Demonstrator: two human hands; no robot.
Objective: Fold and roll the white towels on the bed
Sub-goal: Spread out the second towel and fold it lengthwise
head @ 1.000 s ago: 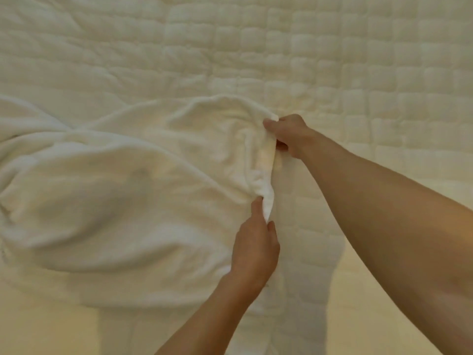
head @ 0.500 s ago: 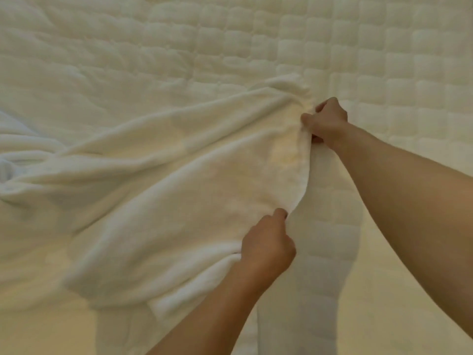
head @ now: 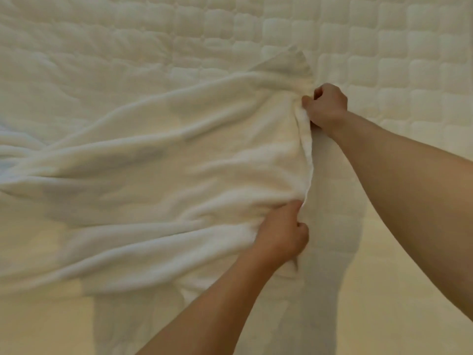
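**A:** Where is the cloth lying for you?

**B:** The large white terry towel (head: 153, 175) is spread in loose ridges across the quilted cream bed cover (head: 384, 42), running from the left border of the view to your hands. Your right hand (head: 326, 106) is curled round the far end of its right hem. Your left hand (head: 281, 234) pinches the same hem nearer to you, and the hem runs drawn between them.

**A:** How will it behave?

**B:** Soft and limp, I'd judge, with no stiffness of its own: wherever you hold nothing, it sags and wrinkles. The thick pile means some weight and drag on the quilting, so it should not slip from your fingers.

**A:** Best place to hold?

**B:** At the hem, out toward the corners, so a pull flattens the full width. One corner pokes up beyond your right hand. The left end looks bunched, though it is too blurred to tell whether a second towel lies there.
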